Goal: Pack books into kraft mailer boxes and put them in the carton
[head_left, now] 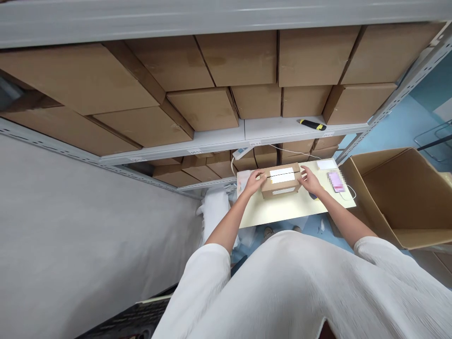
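Observation:
A small brown cardboard box (280,185) with white labels on its top and front sits on a pale yellow table (282,209). My left hand (254,181) presses against the box's left end, fingers curled round its edge. At the opposite end my right hand (310,181) grips the box, fingers over the top corner. Both hands hold the box between them.
A phone (335,181) with a cable and a white card (326,164) lie on the table's right. A large open carton (395,193) stands at right. Metal shelves with several brown boxes (212,108) face me; a yellow-black cutter (312,125) lies on a shelf.

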Demonstrator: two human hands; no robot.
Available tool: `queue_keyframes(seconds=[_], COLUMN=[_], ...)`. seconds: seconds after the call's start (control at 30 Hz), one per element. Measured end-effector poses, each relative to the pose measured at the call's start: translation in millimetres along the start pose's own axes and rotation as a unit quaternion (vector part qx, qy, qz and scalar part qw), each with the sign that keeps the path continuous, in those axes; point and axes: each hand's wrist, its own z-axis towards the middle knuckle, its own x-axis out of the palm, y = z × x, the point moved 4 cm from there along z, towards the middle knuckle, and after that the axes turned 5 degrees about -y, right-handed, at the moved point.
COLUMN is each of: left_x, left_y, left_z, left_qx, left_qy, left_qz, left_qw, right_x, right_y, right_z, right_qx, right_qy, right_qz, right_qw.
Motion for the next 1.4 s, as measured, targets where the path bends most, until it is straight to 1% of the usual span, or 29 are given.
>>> queue_keyframes(seconds=[0.07,0.17,0.3,0.47,0.6,0.73,1.0,1.1,1.4], left_x=[2.2,5.9,7.7,8.4,7.5,7.1,19.5,19.6,8.2], left_y=[1.3,7.8,15.4,18.3,16.5,12.7,9.2,10.9,17.5], left_z=[-2.6,-3.0,3.9,15.4,22.7,28.3,38.3,39.8,32.6], left_qx=[0.044,0.070,0.073,0.072,0.075,0.073,0.045,0.046,0.047], left_qy=[0.011,0.022,0.014,0.004,-0.007,-0.014,-0.015,-0.016,-0.001], left_qz=[0.042,0.074,0.077,0.069,0.063,0.072,0.073,0.072,0.083], left_qw=[0.998,0.995,0.994,0.995,0.995,0.995,0.996,0.996,0.995], right_x=[4.4,11.5,17.1,18.2,17.9,18.3,18.2,17.7,22.9], right_y=[-3.3,-10.4,-13.5,-5.2,1.1,2.1,-0.8,-1.0,1.2], right_z=[1.3,3.2,7.5,16.7,22.8,26.9,39.8,41.9,34.6], right_qx=[-0.009,-0.011,-0.031,-0.037,-0.049,-0.051,-0.034,-0.037,-0.046], right_qy=[0.001,0.025,0.049,0.034,0.025,0.022,0.013,0.012,0.018], right_qz=[-0.027,-0.037,-0.020,-0.005,0.002,0.001,0.007,0.010,0.004], right_qw=[1.000,0.999,0.998,0.999,0.998,0.998,0.999,0.999,0.999])
